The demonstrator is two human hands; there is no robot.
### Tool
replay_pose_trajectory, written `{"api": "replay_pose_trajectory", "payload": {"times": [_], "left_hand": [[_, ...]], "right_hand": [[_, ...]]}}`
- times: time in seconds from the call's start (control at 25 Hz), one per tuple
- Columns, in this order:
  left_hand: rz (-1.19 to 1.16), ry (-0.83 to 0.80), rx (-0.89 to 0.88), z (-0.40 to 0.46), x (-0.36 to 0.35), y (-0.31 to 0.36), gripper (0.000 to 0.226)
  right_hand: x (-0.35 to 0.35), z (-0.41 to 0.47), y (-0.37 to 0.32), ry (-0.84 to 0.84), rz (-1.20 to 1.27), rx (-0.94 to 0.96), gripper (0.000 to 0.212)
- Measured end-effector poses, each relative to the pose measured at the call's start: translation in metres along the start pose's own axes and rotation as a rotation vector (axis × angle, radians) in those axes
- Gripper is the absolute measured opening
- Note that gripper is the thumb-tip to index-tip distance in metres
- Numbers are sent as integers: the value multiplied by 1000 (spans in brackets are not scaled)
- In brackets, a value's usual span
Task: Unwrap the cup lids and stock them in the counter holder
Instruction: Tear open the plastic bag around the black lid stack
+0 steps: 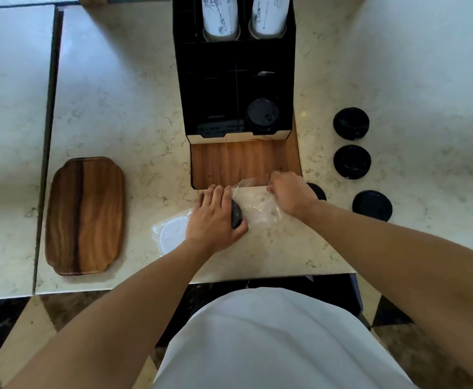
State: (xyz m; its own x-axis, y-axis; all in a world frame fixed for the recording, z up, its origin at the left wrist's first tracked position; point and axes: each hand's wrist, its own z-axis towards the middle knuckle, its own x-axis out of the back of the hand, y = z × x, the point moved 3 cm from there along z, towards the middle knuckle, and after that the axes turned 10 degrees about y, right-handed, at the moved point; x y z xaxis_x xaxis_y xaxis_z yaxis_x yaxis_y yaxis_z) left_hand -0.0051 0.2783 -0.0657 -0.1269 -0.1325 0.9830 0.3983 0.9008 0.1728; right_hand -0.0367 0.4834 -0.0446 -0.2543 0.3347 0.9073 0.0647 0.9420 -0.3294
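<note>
We find the unwrapping step in hand. At centre frame the left hand [215, 219] is clamped over a stack of black lids [236, 217], pinning it to the marble counter [103, 108]; only the stack's right edge shows past the fingers. Just to its right, the right hand [291, 192] is closed in a pinch on the clear plastic wrap [257, 204], which stretches taut between the two hands. A slack tail of the wrap trails out lower left of the left wrist.

The counter holder [235, 66], a black box, stands at upper centre on a wooden board [243, 164]. One lid [262, 115] already sits in its front right compartment; the front left compartment appears dark, and we cannot tell its contents. Two sleeves of paper cups [243, 15] occupy the rear.

Loose lids [351, 161] lie at right of frame, well apart from the holder; one is partly hidden behind the right wrist.

In our judgement stocking has barely begun. The next move calls for drawing the wrap clear while the left hand holds the stack square, so that the lids do not spill.
</note>
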Motion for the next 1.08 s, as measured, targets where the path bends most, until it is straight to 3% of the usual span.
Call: {"api": "replay_pose_trajectory", "payload": {"times": [0.32, 0.56, 0.68, 0.84, 1.0, 1.08], "left_hand": [[-15, -8, 8, -1, 0, -1, 88], [-29, 1, 12, -1, 0, -1, 89], [-41, 15, 16, -1, -2, -2, 88], [-51, 25, 23, -1, -4, -3, 87], [-73, 22, 25, -1, -3, -3, 88], [-103, 18, 38, 0, -1, -4, 92]], "right_hand": [[0, -1, 8, 55, 22, -80, 24], [14, -7, -1, 363, 213, -82, 16], [3, -14, -15, 202, 229, -50, 20], [-15, -17, -24, 5, 230, -221, 28], [-21, -12, -28, -96, 740, -689, 43], [-22, -15, -30, -178, 906, -800, 43]]}}
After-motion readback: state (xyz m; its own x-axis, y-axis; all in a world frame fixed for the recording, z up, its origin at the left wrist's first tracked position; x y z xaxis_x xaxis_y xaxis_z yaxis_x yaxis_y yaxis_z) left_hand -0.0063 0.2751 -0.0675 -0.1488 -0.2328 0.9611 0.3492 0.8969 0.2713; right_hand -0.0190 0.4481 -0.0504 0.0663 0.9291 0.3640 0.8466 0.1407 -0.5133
